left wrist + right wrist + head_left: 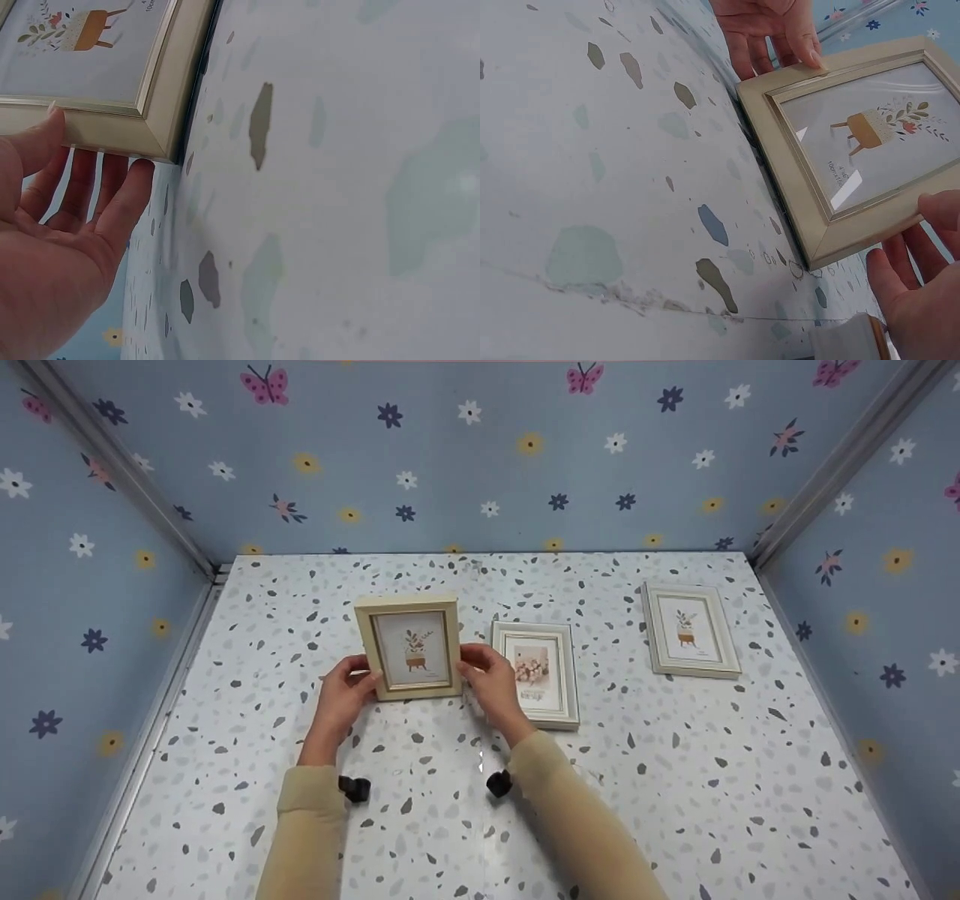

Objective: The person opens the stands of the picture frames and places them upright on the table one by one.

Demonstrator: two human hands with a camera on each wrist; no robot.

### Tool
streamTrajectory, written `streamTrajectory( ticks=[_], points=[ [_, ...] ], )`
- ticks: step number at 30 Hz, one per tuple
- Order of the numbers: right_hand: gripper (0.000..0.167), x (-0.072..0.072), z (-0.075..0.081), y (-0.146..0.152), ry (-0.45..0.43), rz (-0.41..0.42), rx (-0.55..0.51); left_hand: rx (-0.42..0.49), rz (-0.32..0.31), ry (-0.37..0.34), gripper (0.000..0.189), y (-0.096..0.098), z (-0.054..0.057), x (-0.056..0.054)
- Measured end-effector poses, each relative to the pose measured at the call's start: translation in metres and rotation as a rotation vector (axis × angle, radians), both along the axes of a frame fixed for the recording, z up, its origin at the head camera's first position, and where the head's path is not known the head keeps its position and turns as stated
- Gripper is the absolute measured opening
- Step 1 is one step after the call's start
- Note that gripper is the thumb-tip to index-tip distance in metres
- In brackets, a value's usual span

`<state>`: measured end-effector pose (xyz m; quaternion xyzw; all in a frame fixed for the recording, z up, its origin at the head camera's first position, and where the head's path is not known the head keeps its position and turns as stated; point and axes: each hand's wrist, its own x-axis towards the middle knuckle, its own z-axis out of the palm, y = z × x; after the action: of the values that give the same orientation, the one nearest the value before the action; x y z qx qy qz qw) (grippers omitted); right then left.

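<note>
A cream picture frame (pixel 415 656) with a potted-plant print stands tilted back, its face toward me. My left hand (pixel 341 697) grips its left side, with the thumb at the front edge and the fingers at the side and behind. On the opposite side my right hand (pixel 491 682) pinches the frame between thumb and fingers. In the right wrist view the lower edge of the picture frame (pixel 795 187) is at or just above the speckled surface; contact cannot be told. The right hand (pixel 922 300) partly covers a white picture frame (pixel 555 675) with a flower print.
Farther right on the speckled tabletop (pixel 637 810) lies another white picture frame (pixel 690 630) with a plant print. Blue patterned panels (pixel 480 465) close off the back and both sides. Black wrist cameras (pixel 356 789) sit by the sleeves.
</note>
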<state>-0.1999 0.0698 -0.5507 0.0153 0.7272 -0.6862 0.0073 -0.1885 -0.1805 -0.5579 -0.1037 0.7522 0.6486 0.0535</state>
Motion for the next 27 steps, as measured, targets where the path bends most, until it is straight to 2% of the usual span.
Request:
streamTrajectory(
  ticks=[6,15,20,27],
  points=[
    [0.026,0.001,0.001,0.002,0.011,0.018,0.0,-0.043,-0.001,0.035,0.044,-0.003,0.0,0.002],
    [0.028,0.001,0.003,0.01,0.036,0.021,-0.013,0.021,0.028,0.051,0.048,-0.003,0.005,0.004],
    [0.031,0.001,0.008,0.017,0.07,0.02,0.008,0.068,0.074,0.123,0.046,-0.003,0.007,0.007],
    [0.03,0.002,0.018,0.027,0.146,0.025,0.022,0.075,0.157,0.238,0.031,0.001,0.013,0.012]
  ],
)
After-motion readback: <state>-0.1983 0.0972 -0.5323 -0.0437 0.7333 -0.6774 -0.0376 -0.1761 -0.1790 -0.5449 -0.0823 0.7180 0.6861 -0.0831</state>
